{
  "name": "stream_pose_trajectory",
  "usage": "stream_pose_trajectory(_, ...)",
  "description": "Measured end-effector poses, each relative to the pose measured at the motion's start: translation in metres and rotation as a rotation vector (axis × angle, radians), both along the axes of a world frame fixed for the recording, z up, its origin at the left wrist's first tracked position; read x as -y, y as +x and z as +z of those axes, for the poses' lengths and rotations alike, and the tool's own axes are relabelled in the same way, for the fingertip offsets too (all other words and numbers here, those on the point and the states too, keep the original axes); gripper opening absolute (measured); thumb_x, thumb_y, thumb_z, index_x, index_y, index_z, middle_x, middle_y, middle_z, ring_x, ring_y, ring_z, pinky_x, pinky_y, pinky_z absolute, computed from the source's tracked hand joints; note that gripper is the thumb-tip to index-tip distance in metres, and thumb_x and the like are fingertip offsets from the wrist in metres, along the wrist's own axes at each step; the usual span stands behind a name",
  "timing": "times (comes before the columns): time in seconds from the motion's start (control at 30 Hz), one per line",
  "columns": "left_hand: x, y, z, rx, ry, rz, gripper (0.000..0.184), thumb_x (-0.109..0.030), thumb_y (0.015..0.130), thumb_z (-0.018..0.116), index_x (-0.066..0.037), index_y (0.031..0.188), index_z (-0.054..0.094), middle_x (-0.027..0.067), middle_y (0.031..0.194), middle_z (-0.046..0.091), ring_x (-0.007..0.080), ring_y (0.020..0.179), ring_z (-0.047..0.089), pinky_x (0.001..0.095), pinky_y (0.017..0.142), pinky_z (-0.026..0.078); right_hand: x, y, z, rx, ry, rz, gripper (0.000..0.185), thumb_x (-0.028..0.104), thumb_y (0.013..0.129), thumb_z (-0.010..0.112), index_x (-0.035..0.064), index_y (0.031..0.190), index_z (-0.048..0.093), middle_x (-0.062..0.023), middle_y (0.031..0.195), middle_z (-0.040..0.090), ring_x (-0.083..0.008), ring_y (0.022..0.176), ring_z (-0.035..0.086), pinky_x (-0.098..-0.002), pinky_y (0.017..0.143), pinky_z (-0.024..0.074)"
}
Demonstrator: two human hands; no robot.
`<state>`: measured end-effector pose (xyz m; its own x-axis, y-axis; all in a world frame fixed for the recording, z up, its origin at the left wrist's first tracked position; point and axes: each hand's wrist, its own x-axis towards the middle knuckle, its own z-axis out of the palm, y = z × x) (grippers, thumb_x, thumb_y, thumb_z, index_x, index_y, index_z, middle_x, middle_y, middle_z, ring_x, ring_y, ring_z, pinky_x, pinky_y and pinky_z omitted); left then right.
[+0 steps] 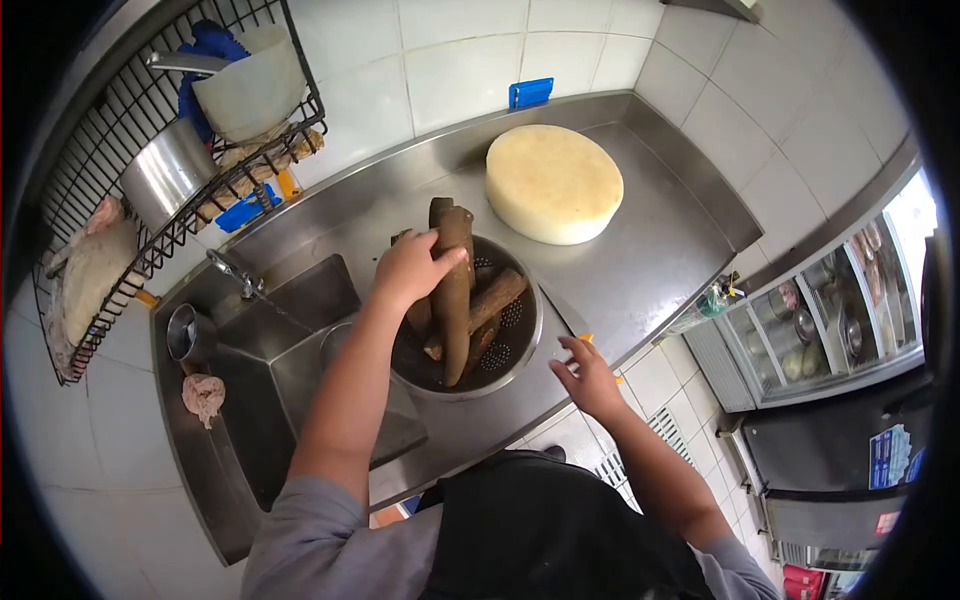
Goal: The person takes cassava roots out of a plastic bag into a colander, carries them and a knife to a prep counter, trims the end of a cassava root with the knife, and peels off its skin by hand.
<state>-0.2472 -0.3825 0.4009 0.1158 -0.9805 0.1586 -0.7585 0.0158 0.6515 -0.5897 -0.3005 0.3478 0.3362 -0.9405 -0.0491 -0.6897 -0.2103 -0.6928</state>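
A metal colander (537, 335) with round holes stands on the steel counter beside the sink. Several long brown roots (456, 300) lie in it, some upright against its far side and sticking out past the rim. My left hand (412, 268) rests on the upper part of the roots, thumb and fingers apart, palm down. To the right of the colander, over the counter's front edge, my right hand (588, 380) hangs in the air with its fingers spread and nothing in it. An orange-yellow item (586, 339) shows partly behind its fingertips.
Behind the colander lies a thick round whitish block (553, 184). The steel sink (240, 400) with a tap (237, 273) is at left, holding a small metal pot (191, 333) and a pinkish cloth (203, 398). A wire rack (150, 240) hangs above. A glass-door fridge (830, 310) stands right.
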Motion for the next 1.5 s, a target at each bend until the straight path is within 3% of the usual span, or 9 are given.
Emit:
stream_pose_trajectory(0.2, 0.012, 0.041, -0.031, 0.044, -0.319, 0.321, 0.068, -0.048, 0.091, 0.072, 0.001, 0.135, 0.059, 0.0248, 0.136, 0.057, 0.0419, 0.126, 0.056, 0.0475, 0.107, 0.045, 0.026, 0.063, -0.030, 0.001, 0.138, -0.125, 0.098, 0.045, 0.088, 0.074, 0.0035, 0.159, 0.020, -0.0296, 0.144, 0.046, -0.0454, 0.125, 0.055, -0.0487, 0.101, 0.0491)
stream_pose_trajectory(0.23, 0.017, 0.050, -0.040, -0.013, -0.158, 0.360, 0.078, -0.051, 0.089, 0.074, 0.003, 0.141, 0.052, 0.0276, 0.140, 0.054, 0.0434, 0.130, 0.053, 0.0472, 0.110, 0.043, 0.028, 0.065, -0.051, 0.033, 0.054, -0.147, 0.099, 0.033, 0.087, 0.077, -0.0011, 0.159, 0.017, -0.0314, 0.138, 0.051, -0.0313, 0.099, 0.068, -0.0406, 0.091, 0.0543)
stream_pose_trajectory(0.37, 0.020, 0.041, -0.075, -0.149, 0.087, 0.378, 0.113, -0.057, 0.081, 0.078, 0.004, 0.158, 0.022, 0.0321, 0.152, 0.043, 0.0433, 0.141, 0.045, 0.0455, 0.116, 0.038, 0.026, 0.066, -0.047, 0.143, 0.278, -0.168, 0.097, 0.016, 0.084, 0.072, 0.0019, 0.161, 0.014, -0.0333, 0.141, 0.049, -0.0417, 0.119, 0.060, -0.0435, 0.104, 0.0480)
stream_pose_trajectory(0.5, -0.002, 0.012, -0.075, -0.076, -0.124, 0.161, 0.084, -0.017, 0.086, 0.076, -0.011, 0.157, 0.032, 0.0230, 0.150, 0.045, 0.0404, 0.135, 0.050, 0.0453, 0.112, 0.043, 0.003, 0.068, -0.054, 0.180, 0.170, -0.142, 0.102, 0.014, 0.083, 0.073, 0.0066, 0.162, 0.010, -0.0325, 0.145, 0.046, -0.0449, 0.131, 0.051, -0.0488, 0.110, 0.0437)
stream_pose_trajectory(0.67, -0.023, 0.039, -0.071, -0.393, 0.155, 0.070, 0.084, -0.023, 0.088, 0.078, -0.012, 0.158, 0.033, 0.0224, 0.153, 0.044, 0.0372, 0.140, 0.046, 0.0454, 0.112, 0.042, -0.005, 0.056, -0.062, 0.234, 0.018, -0.112, 0.106, 0.015, 0.082, 0.077, 0.0071, 0.163, 0.009, -0.0303, 0.137, 0.051, -0.0432, 0.128, 0.054, -0.0471, 0.108, 0.0455)
stream_pose_trajectory(0.8, -0.043, 0.069, -0.099, 0.141, -0.032, 0.179, 0.086, -0.037, 0.087, 0.079, -0.004, 0.154, 0.037, 0.0239, 0.151, 0.046, 0.0347, 0.137, 0.048, 0.0469, 0.112, 0.041, 0.005, 0.046, -0.050, 0.211, 0.209, -0.046, 0.109, 0.020, 0.085, 0.080, 0.0065, 0.163, 0.005, -0.0311, 0.141, 0.048, -0.0409, 0.115, 0.061, -0.0437, 0.096, 0.0527)
stream_pose_trajectory(1.07, -0.119, 0.062, -0.141, -1.444, 0.622, 0.394, 0.047, -0.014, 0.083, 0.074, 0.006, 0.123, 0.061, 0.0125, 0.108, 0.072, 0.0296, 0.100, 0.070, 0.0388, 0.091, 0.055, 0.025, 0.031, -0.065, 0.463, 0.378, -0.284, 0.103, 0.026, 0.087, 0.081, 0.0025, 0.161, 0.013, -0.0255, 0.129, 0.056, -0.0318, 0.097, 0.068, -0.0419, 0.088, 0.0549)
stream_pose_trajectory(1.23, -0.150, 0.064, -0.227, -1.544, 0.622, 0.344, 0.021, -0.003, 0.079, 0.067, -0.001, 0.100, 0.066, 0.0100, 0.097, 0.071, 0.0265, 0.092, 0.069, 0.0408, 0.085, 0.056, 0.056, -0.023, -0.091, -0.413, -0.455, -0.202, 0.080, 0.021, 0.088, 0.073, 0.0098, 0.156, 0.032, -0.0234, 0.125, 0.055, -0.0361, 0.103, 0.066, -0.0446, 0.088, 0.0562)
stream_pose_trajectory(1.5, -0.176, -0.042, -0.204, -1.565, 0.484, 0.536, 0.009, -0.005, 0.074, 0.073, -0.004, 0.083, 0.071, 0.0018, 0.072, 0.063, 0.0161, 0.062, 0.058, 0.0317, 0.054, 0.038, 0.040, -0.095, -0.133, -0.358, 0.095, -0.386, 0.044, 0.017, 0.087, 0.062, 0.0050, 0.128, 0.055, -0.0216, 0.088, 0.068, -0.0334, 0.081, 0.071, -0.0479, 0.075, 0.0583)
